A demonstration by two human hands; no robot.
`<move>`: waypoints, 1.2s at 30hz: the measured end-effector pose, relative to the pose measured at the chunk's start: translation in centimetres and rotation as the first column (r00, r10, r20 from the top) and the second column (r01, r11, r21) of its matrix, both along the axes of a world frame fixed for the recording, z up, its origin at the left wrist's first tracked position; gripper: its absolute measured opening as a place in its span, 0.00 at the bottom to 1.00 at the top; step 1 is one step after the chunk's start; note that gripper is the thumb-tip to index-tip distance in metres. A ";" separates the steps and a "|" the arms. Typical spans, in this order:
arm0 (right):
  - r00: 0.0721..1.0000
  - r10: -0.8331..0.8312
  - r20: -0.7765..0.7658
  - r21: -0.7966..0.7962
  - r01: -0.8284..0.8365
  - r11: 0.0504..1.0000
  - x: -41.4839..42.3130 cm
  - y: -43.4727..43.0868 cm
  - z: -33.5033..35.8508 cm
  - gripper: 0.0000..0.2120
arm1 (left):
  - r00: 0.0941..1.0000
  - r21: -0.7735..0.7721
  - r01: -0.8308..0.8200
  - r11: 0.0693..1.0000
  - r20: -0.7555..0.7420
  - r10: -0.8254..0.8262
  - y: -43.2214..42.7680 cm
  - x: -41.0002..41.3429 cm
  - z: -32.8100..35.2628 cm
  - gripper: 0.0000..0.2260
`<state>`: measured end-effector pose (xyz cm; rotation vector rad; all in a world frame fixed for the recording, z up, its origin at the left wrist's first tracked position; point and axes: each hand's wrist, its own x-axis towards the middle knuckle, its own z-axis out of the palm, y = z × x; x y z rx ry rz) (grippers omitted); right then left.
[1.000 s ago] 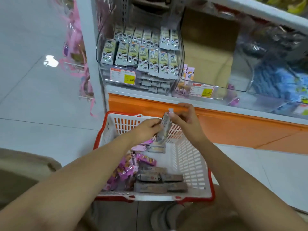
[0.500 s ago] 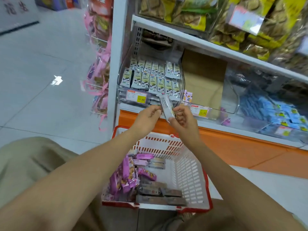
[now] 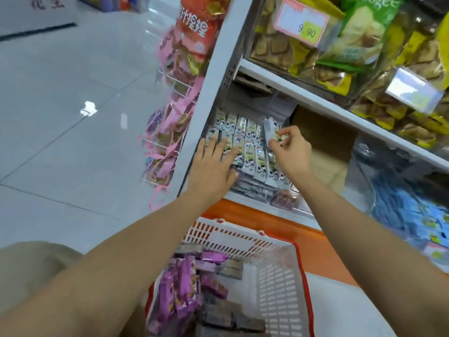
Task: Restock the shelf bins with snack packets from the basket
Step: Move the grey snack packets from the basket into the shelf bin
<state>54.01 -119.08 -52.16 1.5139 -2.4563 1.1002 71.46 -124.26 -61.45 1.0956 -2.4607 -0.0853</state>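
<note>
My R hand (image 3: 290, 152) pinches a slim silver-white foil snack packet (image 3: 269, 132) by its lower end, thumb and curled fingertips closed round it. The pkt's long axis runs nearly upright, tipped a bit left; the free end points up and toward the back of the shelf. It sits over the right end of the rows of matching white-green foil packets (image 3: 252, 147), which stand in the clear plastic shelf bin (image 3: 252, 189) on the bottom shelf. Can't tell if it touches the row under it.

My L hand (image 3: 211, 166) lies flat on the left part of those rows, fingers straight and spread, palm down, holding nothing.

Below, btwn my forearms, is the white slotted plastic basket with red rim (image 3: 279, 288). Inside: shiny purple packets (image 3: 179, 288) heaped on its left side, grey-brown packets (image 3: 226, 314) lying flat in the middle.

An orange base panel (image 3: 243, 215) runs under the shelf. A brown cardboard sheet (image 3: 323, 147) stands just right of the bin, blue packets (image 3: 401, 210) further right. A pink-yellow price tag reading 9.90 (image 3: 301, 20) hangs on the shelf above.
</note>
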 end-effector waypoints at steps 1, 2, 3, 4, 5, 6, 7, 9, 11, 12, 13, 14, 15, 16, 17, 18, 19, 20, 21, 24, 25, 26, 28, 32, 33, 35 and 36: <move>1.000 -0.011 -0.029 0.020 0.012 1.000 -0.3 -1.0 -0.1 0.12 | 1.000 -0.005 0.004 1.000 -0.009 -0.004 -0.1 0.0 -0.4 0.27; 0.998 -0.018 -0.058 0.039 0.020 0.999 -0.7 -2.0 -0.4 0.13 | 1.000 -0.011 0.005 1.000 -0.025 -0.005 -0.2 -0.1 -0.6 0.27; 0.996 -0.024 -0.089 0.058 0.030 0.998 -1.0 -2.9 -0.7 0.14 | 0.999 -0.015 0.004 1.000 -0.044 -0.004 -0.3 -0.2 -0.9 0.28; 0.993 -0.028 -0.117 0.072 0.037 0.997 -1.4 -3.8 -1.0 0.15 | 0.998 -0.019 0.006 1.000 -0.066 -0.007 -0.4 -0.3 -1.2 0.29; 0.989 -0.028 -0.143 0.079 0.040 0.996 -1.8 -4.6 -1.3 0.15 | 0.997 -0.026 0.006 1.000 -0.081 -0.009 -0.5 -0.5 -1.5 0.29; 0.986 -0.027 -0.165 0.080 0.040 0.996 -2.2 -5.3 -1.6 0.16 | 0.996 -0.038 0.008 0.999 -0.094 -0.012 -0.6 -0.5 -1.8 0.29; 0.981 -0.022 -0.193 0.077 0.037 0.996 -2.4 -5.9 -1.9 0.17 | 0.994 -0.049 0.009 0.999 -0.107 -0.015 -0.7 -0.5 -1.9 0.29; 0.970 -0.025 -0.240 0.083 0.046 0.995 -2.9 -6.7 -2.5 0.17 | 0.992 -0.064 0.015 0.998 -0.124 -0.023 -0.9 -0.5 -2.1 0.28; 0.967 -0.032 -0.252 0.105 0.060 0.993 -3.1 -6.9 -3.1 0.17 | 0.990 -0.082 0.016 0.997 -0.138 -0.027 -0.9 -0.5 -2.4 0.27; 0.968 -0.031 -0.250 0.110 0.060 0.992 -3.1 -6.8 -3.2 0.18 | 0.988 -0.090 0.012 0.996 -0.149 -0.026 -0.9 -0.6 -2.5 0.26; 0.968 -0.028 -0.251 0.115 0.058 0.992 -3.1 -6.7 -3.3 0.18 | 0.987 -0.096 0.010 0.995 -0.159 -0.025 -0.9 -0.6 -2.6 0.26; 0.969 -0.027 -0.247 0.124 0.059 0.990 -3.1 -6.5 -3.3 0.19 | 0.986 -0.101 0.010 0.995 -0.165 -0.027 -0.9 -0.7 -2.6 0.26; 0.969 -0.023 -0.244 0.137 0.058 0.989 -3.0 -6.3 -3.1 0.20 | 0.985 -0.107 0.011 0.994 -0.168 -0.029 -0.9 -0.7 -2.7 0.25; 0.972 -0.017 -0.234 0.151 0.054 0.987 -3.0 -6.0 -3.0 0.21 | 0.986 -0.112 0.010 0.994 -0.167 -0.029 -0.9 -0.8 -2.7 0.25; 0.975 -0.009 -0.223 0.156 0.045 0.987 -2.9 -5.6 -2.7 0.22 | 0.987 -0.112 0.008 0.994 -0.159 -0.026 -0.8 -0.8 -2.6 0.25; 0.978 0.000 -0.209 0.146 0.032 0.989 -2.8 -5.1 -2.6 0.21 | 0.989 -0.108 0.005 0.994 -0.146 -0.021 -0.7 -0.8 -2.4 0.25; 0.981 0.013 -0.195 0.122 0.011 0.992 -2.7 -4.5 -2.4 0.20 | 0.992 -0.104 -0.001 0.995 -0.129 -0.013 -0.5 -0.8 -2.1 0.26; 0.985 0.030 -0.172 0.093 -0.014 0.996 -2.5 -3.8 -2.3 0.18 | 0.994 -0.100 -0.009 0.995 -0.106 -0.002 -0.3 -0.7 -1.9 0.26; 0.989 0.050 -0.142 0.063 -0.042 0.997 -2.1 -3.0 -2.1 0.15 | 0.997 -0.102 -0.022 0.995 -0.074 0.014 0.0 -0.5 -1.6 0.27; 0.991 0.128 -0.047 -0.014 -0.129 0.992 -0.9 -0.3 -2.2 0.10 | 0.998 -0.143 -0.070 0.987 -0.014 0.069 1.5 -0.2 -1.4 0.28; 0.986 0.166 -0.023 -0.043 -0.167 0.985 -0.6 0.7 -2.4 0.08 | 0.996 -0.145 -0.083 0.986 -0.035 0.079 2.3 -0.3 -1.4 0.28; 0.977 0.212 -0.001 -0.069 -0.212 0.975 -0.3 1.7 -2.7 0.07 | 0.994 -0.146 -0.091 0.985 -0.073 0.081 3.1 -0.4 -1.3 0.28; 0.953 0.301 0.011 -0.098 -0.299 0.949 0.3 3.8 -3.7 0.06 | 0.991 -0.204 -0.058 0.977 -0.133 0.031 4.7 -0.8 -1.7 0.26; 0.921 0.389 0.013 -0.085 -0.386 0.918 0.8 8.3 -6.9 0.06 | 0.986 -0.341 0.122 0.932 -0.070 -0.154 6.9 -1.0 -3.9 0.21; 0.920 0.388 0.059 -0.072 -0.384 0.921 0.8 9.3 -8.1 0.06 | 0.982 -0.339 0.159 0.927 -0.045 -0.185 7.3 -1.0 -4.5 0.20; 0.924 0.358 0.137 -0.024 -0.358 0.933 0.4 11.0 -10.9 0.06 | 0.974 -0.286 0.223 0.932 0.029 -0.225 7.9 -1.1 -6.0 0.17; 0.930 0.336 0.147 0.008 -0.341 0.940 0.1 11.7 -12.5 0.06 | 0.969 -0.241 0.247 0.938 0.085 -0.234 8.1 -1.1 -6.8 0.16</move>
